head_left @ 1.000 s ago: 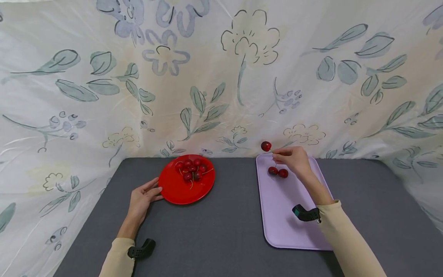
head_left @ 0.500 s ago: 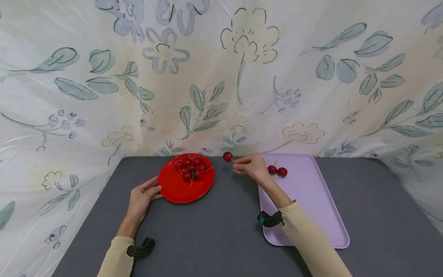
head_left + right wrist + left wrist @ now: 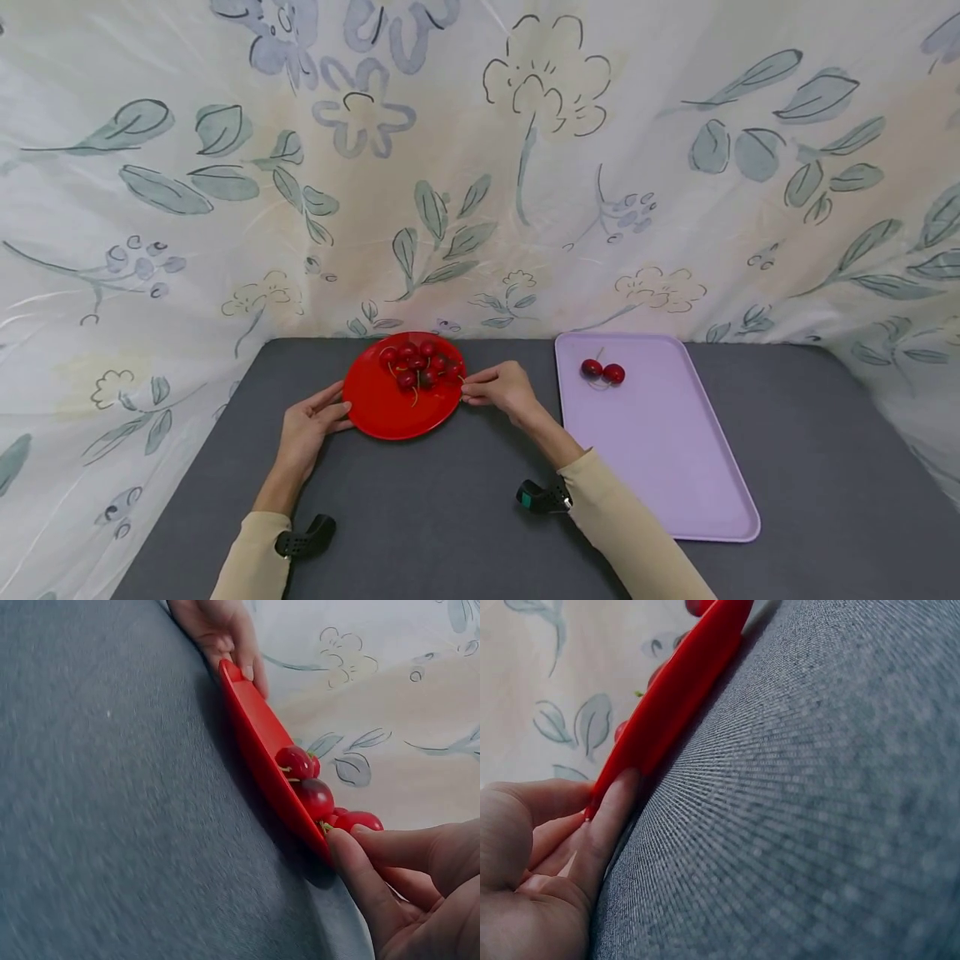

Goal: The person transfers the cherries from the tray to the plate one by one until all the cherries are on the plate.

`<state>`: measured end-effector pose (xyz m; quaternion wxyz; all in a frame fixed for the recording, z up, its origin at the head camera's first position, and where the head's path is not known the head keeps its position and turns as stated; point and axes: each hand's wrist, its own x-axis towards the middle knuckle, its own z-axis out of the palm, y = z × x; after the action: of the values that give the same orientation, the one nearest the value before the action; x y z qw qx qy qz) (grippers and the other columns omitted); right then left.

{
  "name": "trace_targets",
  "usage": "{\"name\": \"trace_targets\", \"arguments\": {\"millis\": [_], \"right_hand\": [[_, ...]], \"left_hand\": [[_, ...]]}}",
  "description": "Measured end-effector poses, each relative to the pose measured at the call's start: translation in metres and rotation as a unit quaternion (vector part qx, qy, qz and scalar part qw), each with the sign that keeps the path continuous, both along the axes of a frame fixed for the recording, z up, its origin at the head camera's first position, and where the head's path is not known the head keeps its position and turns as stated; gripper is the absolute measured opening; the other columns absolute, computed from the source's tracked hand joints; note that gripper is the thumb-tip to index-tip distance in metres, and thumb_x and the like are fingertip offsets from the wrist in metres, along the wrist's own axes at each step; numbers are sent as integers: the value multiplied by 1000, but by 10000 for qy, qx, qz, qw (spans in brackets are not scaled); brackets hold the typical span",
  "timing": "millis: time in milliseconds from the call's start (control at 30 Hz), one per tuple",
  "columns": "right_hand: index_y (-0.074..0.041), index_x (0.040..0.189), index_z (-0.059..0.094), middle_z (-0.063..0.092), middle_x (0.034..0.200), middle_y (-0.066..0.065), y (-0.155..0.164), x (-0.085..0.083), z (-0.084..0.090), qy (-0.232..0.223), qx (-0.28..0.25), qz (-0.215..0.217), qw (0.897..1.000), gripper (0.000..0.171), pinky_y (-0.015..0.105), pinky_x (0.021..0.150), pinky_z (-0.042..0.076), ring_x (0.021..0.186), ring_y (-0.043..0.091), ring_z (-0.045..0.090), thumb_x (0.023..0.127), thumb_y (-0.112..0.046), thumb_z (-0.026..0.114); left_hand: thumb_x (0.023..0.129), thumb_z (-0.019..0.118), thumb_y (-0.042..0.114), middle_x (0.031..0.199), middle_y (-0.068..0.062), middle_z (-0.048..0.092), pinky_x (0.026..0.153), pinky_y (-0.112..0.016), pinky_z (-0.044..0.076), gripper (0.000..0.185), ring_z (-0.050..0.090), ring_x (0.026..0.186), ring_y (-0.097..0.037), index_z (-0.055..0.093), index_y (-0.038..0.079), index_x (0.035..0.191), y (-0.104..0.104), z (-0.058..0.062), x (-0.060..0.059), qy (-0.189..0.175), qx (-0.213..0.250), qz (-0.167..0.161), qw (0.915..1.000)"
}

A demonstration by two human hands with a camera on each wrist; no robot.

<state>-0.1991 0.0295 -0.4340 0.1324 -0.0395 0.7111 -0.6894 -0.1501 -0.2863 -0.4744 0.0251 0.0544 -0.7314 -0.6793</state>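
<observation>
My left hand (image 3: 306,429) holds the left rim of a round red plate (image 3: 393,421). In the left wrist view, thumb and fingers pinch the plate's edge (image 3: 664,705). Several dark red cherries (image 3: 407,380) with stems lie bunched on the plate's far half. At the plate's right rim, my right hand (image 3: 504,390) pinches the stem of a cherry (image 3: 454,370), whose fruit is over the plate beside the others. The right wrist view has the right fingertips at the rim by this cherry (image 3: 360,821); whether it rests on the plate I cannot tell.
A lilac rectangular tray (image 3: 660,467) lies on the right, with two cherries (image 3: 613,374) near its far left corner. Dark grey cloth (image 3: 450,517) covers the table. A flower-patterned sheet (image 3: 450,167) hangs behind it.
My right hand has moved left from above the tray to the plate's right rim, carrying the cherry by its stem and lowering it. The left hand and plate have stayed put.
</observation>
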Motion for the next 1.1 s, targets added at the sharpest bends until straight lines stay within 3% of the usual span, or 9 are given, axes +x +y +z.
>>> {"name": "trace_targets", "arguments": {"millis": [567, 1100], "right_hand": [[16, 98, 71, 72, 87, 21, -15, 2, 0, -309, -143, -80, 9994, 16, 29, 68, 61, 67, 15, 71, 86, 7, 70], [15, 102, 70, 72, 92, 23, 3, 2, 9, -137, -36, 69, 9999, 18, 33, 73, 61, 73, 20, 72, 87, 5, 69]], "left_hand": [[97, 62, 7, 145, -26, 43, 77, -28, 60, 54, 70, 88, -7, 42, -2, 146, 2, 2, 2, 62, 19, 50, 10000], [97, 61, 9, 147, -24, 42, 78, -27, 60, 55, 68, 92, -3, 40, -1, 147, 2, 4, 3, -25, -82, 0, 10000]]}}
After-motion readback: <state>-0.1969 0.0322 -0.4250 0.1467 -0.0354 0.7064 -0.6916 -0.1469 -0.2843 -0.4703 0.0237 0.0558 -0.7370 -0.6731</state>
